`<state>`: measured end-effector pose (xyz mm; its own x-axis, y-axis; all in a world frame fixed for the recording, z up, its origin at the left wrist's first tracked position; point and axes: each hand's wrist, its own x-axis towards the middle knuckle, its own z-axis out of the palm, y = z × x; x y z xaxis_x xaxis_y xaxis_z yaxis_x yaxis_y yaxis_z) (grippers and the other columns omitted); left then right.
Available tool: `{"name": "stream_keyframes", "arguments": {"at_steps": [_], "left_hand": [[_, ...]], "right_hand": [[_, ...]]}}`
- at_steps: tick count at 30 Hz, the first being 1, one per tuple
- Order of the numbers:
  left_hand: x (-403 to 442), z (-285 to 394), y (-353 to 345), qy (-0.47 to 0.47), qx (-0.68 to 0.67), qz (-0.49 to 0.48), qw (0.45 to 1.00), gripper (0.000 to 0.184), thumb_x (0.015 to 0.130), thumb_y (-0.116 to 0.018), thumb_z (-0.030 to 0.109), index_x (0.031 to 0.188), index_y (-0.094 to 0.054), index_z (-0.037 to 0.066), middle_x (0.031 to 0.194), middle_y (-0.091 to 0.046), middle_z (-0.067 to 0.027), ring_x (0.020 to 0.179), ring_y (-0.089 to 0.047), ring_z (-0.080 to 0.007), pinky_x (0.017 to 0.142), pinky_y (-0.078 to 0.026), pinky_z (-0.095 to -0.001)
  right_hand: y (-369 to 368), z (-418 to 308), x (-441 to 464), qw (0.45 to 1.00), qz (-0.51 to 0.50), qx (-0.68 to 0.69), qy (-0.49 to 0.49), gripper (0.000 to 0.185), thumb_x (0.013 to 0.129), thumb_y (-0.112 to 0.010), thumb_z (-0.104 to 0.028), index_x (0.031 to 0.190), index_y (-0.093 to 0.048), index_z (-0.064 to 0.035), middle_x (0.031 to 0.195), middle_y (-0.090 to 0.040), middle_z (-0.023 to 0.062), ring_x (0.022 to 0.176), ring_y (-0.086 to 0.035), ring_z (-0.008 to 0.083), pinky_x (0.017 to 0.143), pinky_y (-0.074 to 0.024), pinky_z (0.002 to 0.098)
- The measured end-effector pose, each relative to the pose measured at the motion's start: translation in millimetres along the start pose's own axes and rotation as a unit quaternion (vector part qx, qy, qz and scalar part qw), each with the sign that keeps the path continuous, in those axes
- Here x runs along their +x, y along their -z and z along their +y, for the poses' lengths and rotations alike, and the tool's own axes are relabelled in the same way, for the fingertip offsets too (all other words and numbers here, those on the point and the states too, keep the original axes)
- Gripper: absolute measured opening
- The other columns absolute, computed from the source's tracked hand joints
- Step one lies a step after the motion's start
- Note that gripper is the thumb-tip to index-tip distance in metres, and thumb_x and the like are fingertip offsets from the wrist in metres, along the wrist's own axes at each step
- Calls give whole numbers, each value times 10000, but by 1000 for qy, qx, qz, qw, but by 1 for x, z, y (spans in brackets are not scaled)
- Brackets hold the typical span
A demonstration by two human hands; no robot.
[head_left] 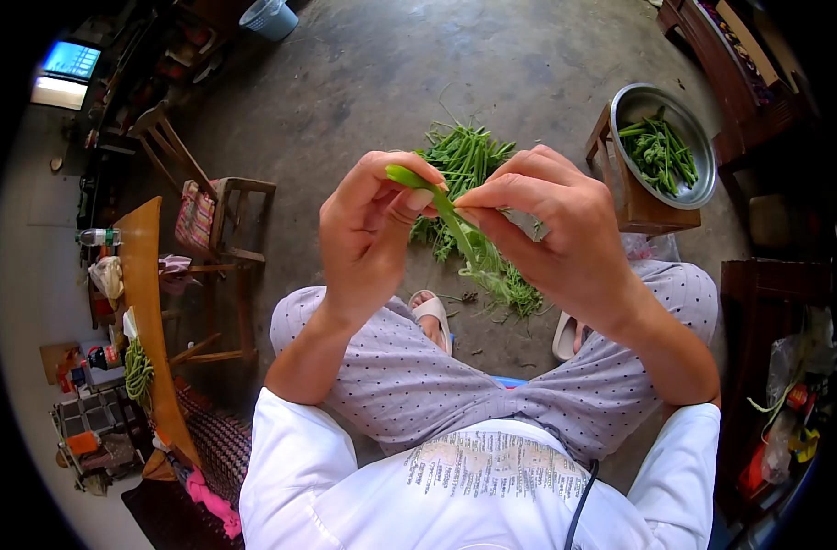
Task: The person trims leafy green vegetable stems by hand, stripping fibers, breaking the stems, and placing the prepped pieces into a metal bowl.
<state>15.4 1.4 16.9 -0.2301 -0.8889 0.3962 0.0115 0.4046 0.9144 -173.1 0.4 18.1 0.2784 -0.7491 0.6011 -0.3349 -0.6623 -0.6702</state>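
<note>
Between my two hands is a green leafy vegetable stem (456, 223), its cut end up at the left and its leaves hanging down. My left hand (374, 220) pinches the stem near its upper end between thumb and forefinger. With thumb and forefinger pressed together, my right hand (556, 229) grips the side of the same stem a little lower down. Beneath and beyond the hands, a heap of leafy green stems (473, 151) lies on the floor, partly hidden by my hands and the held stem.
At the right, a metal basin (704, 151) holding green stem pieces (659, 156) sits on a wooden stool (652, 216). A wooden chair (219, 206) and a table (146, 275) stand at the left. A blue bucket (269, 18) is at the far left. Sandalled feet (434, 316) rest near the heap.
</note>
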Motion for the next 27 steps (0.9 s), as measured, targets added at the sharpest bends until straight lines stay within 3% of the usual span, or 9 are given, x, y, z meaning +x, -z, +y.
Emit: {"name": "stream_keyframes", "arguments": {"at_steps": [2,4,13,23,27], "left_hand": [[0,-1,0,-1,13,-1,1000,106,928,-566,59,1020,-567,7,944,-601,-69,823,-579,-106,718,-482,-236],[-1,-1,-2,-14,50,4,999,98,912,-535,-47,997,-576,-22,932,-607,-57,815,-594,-90,710,-501,-215],[0,-5,-7,-43,143,21,989,98,867,-571,-69,928,-614,-6,867,-608,-66,743,-603,-100,637,-489,-215],[-1,-3,-9,-43,159,21,986,108,863,-567,-75,924,-615,-1,852,-607,-63,729,-596,-93,629,-486,-216],[0,-2,-9,-31,95,29,995,93,900,-540,-53,959,-596,-7,880,-606,-52,757,-599,-95,663,-499,-213]], "right_hand": [[0,0,0,1000,-3,-6,0,61,746,-691,-64,800,-671,-47,735,-608,77,727,-580,258,670,-470,362],[1,-1,-1,1000,-5,-12,0,57,750,-689,-68,798,-669,-44,736,-608,79,731,-580,260,674,-471,364],[0,0,-2,999,-19,-30,-1,61,778,-662,-66,805,-652,-13,769,-610,96,757,-573,281,699,-470,385],[0,-6,0,999,-12,-30,-16,48,747,-661,-28,783,-633,-14,768,-601,96,761,-562,282,701,-466,383],[0,-2,0,999,6,2,-32,58,736,-672,-29,787,-647,-17,755,-611,96,719,-575,267,662,-469,364]]}}
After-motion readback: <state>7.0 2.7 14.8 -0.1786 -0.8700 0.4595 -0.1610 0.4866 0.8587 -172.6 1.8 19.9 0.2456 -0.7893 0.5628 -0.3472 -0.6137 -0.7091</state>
